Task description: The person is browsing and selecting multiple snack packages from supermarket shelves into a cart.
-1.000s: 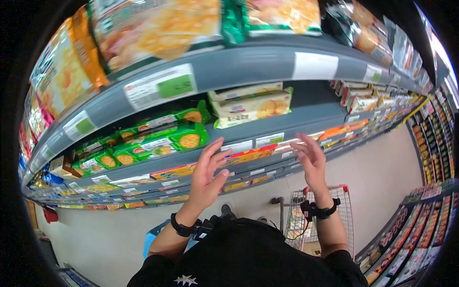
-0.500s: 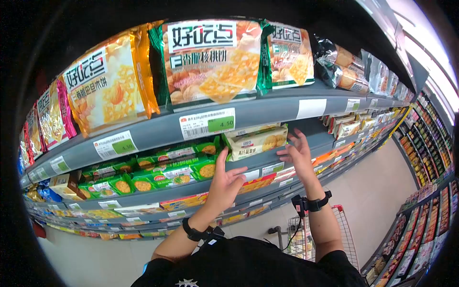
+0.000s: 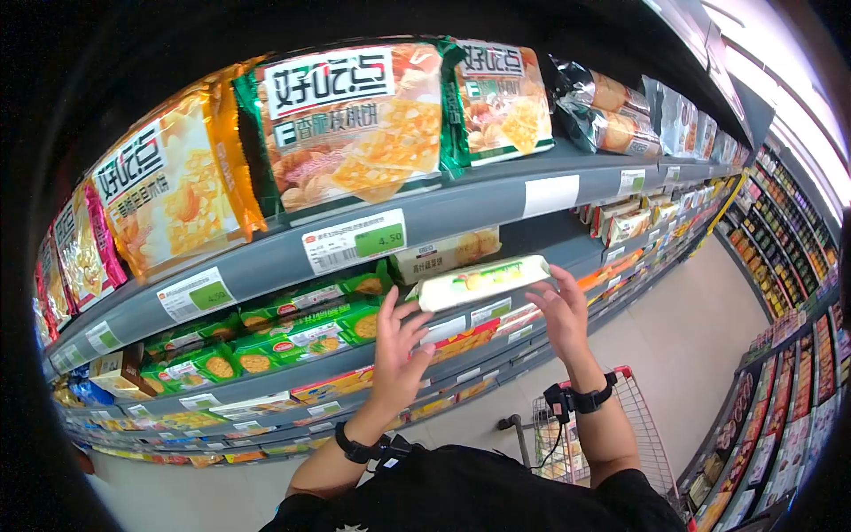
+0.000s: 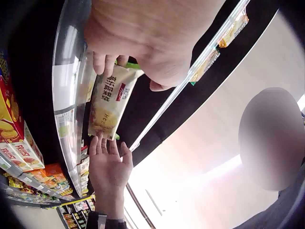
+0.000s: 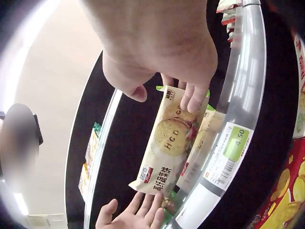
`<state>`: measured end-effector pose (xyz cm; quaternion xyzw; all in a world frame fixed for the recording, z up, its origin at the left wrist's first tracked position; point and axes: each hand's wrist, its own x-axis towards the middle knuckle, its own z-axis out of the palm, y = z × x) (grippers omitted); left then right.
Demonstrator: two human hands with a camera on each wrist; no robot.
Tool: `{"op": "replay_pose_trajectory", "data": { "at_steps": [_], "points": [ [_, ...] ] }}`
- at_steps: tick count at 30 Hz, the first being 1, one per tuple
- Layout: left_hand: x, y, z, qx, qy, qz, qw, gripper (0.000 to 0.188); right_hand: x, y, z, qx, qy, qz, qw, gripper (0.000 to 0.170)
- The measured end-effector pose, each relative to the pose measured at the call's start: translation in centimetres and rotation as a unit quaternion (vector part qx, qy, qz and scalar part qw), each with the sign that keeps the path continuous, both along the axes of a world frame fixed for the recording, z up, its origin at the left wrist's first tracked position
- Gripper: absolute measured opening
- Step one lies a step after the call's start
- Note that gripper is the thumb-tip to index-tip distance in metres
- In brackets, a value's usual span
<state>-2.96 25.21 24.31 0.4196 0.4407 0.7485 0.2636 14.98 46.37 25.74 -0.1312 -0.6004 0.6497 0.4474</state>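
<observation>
A cream-coloured biscuit pack (image 3: 483, 282) lies between my two hands at the front of the second shelf, its narrow side turned up towards me. Two round biscuits are printed on its face (image 5: 169, 136), seen in the right wrist view. My left hand (image 3: 399, 355) touches the left end with its fingertips, thumb held apart. At the other end, the fingers of my right hand (image 3: 564, 315) rest against the pack, also with the thumb away from it. Behind it sits a second cream pack (image 3: 443, 256).
Green biscuit packs (image 3: 306, 339) line the shelf to the left. Above, a grey shelf edge (image 3: 479, 206) with price labels juts out under large cracker bags (image 3: 355, 124). A wire shopping cart (image 3: 634, 426) stands below right, with another shelf rack (image 3: 780, 417) beyond.
Both hands rose to the cream pack's ends. The pack has come forward and tipped, so its narrow side now faces up and the pack behind shows.
</observation>
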Motion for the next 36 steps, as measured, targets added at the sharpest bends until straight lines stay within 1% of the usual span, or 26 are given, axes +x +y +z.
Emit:
{"op": "replay_pose_trajectory", "data": {
  "at_steps": [1,2,3,4,5,6,7,10,11,12,14,16,19,21,22,24,25,29,31,32,33,34,36],
  "points": [
    [0.7,0.1,0.6,0.042,-0.038,0.001,0.998,0.078,0.9,-0.2,-0.2,0.001,0.032,0.006,0.999,0.04],
    [0.7,0.2,0.1,0.036,-0.038,-0.005,0.999,0.078,1.9,-0.5,-0.4,0.001,0.064,0.011,0.998,0.038],
    [0.4,0.2,-0.8,0.036,-0.03,-0.013,0.999,0.074,3.0,-0.9,-0.5,-0.004,0.074,0.006,0.997,0.028],
    [0.6,0.4,-1.2,0.035,-0.022,-0.023,0.999,0.071,4.2,-0.8,-1.4,-0.01,0.074,-0.004,0.997,0.028],
    [1.3,0.7,-1.4,0.032,-0.031,-0.009,0.999,0.065,5.5,-0.5,-2.5,-0.006,0.078,-0.001,0.997,0.021],
    [2.0,1.0,-1.6,0.025,-0.031,-0.02,0.999,0.065,6.9,-0.3,-3.4,-0.002,0.082,0.001,0.997,0.015],
    [2.6,1.3,-1.9,-0.001,-0.039,-0.038,0.998,0.062,8.0,-0.8,-3.6,-0.006,0.047,-0.043,0.998,0.011],
    [5.0,2.2,-2.7,-0.054,-0.048,-0.081,0.994,0.058,11.1,-1.7,-4.1,-0.021,0.051,-0.057,0.997,0.009],
    [5.9,2.7,-2.8,-0.07,-0.049,-0.093,0.992,0.055,12.4,-1.7,-4.6,-0.031,0.051,-0.061,0.996,0.012],
    [6.7,3.1,-3.0,-0.085,-0.049,-0.105,0.99,0.053,13.7,-1.8,-4.8,-0.039,0.054,-0.075,0.995,0.012],
    [8.5,4.1,-3.7,-0.1,-0.048,-0.12,0.987,0.052,16.2,-2.0,-5.2,-0.043,0.045,-0.076,0.995,0.015],
    [10.4,5.1,-4.2,-0.114,-0.046,-0.132,0.984,0.052,18.5,-2.2,-5.7,-0.071,0.042,-0.106,0.991,0.015],
    [13.0,6.3,-4.8,-0.145,-0.034,-0.155,0.977,0.05,22.0,-2.1,-6.6,-0.068,0.052,-0.126,0.988,0.017],
    [14.8,7.3,-5.1,-0.176,-0.024,-0.168,0.97,0.05,24.7,-1.9,-7.8,-0.072,0.077,-0.109,0.988,0.027],
    [15.9,7.9,-5.3,-0.184,-0.017,-0.177,0.967,0.05,25.9,-1.8,-8.4,-0.078,0.084,-0.12,0.986,0.027],
    [18.2,9.1,-5.7,-0.182,-0.013,-0.175,0.967,0.05,28.1,-1.8,-9.3,-0.115,0.111,-0.135,0.978,0.035],
    [19.2,9.8,-6.0,-0.19,-0.006,-0.187,0.964,0.05,29.3,-1.8,-9.8,-0.12,0.118,-0.149,0.974,0.035],
    [23.2,12.6,-5.9,-0.2,0.032,-0.185,0.962,0.051,34.5,-2.5,-10.8,-0.215,0.119,-0.096,0.965,0.077],
    [25.3,14.2,-5.6,-0.182,0.064,-0.177,0.965,0.053,36.5,-3.0,-11.3,-0.233,0.113,-0.09,0.962,0.08],
    [26.0,15.0,-5.7,-0.181,0.058,-0.186,0.964,0.056,37.5,-3.4,-11.6,-0.247,0.105,-0.076,0.96,0.082],
    [26.9,15.9,-5.7,-0.181,0.057,-0.196,0.962,0.056,38.6,-3.6,-12.6,-0.236,0.068,-0.061,0.967,0.076],
    [27.7,16.6,-5.8,-0.182,0.055,-0.205,0.96,0.057,39.7,-4.0,-12.8,-0.241,0.061,-0.059,0.967,0.076],
    [29.1,18.4,-6.2,-0.189,0.069,-0.225,0.953,0.057,41.4,-4.7,-12.7,-0.233,0.011,-0.022,0.972,0.072]
  ]
}}
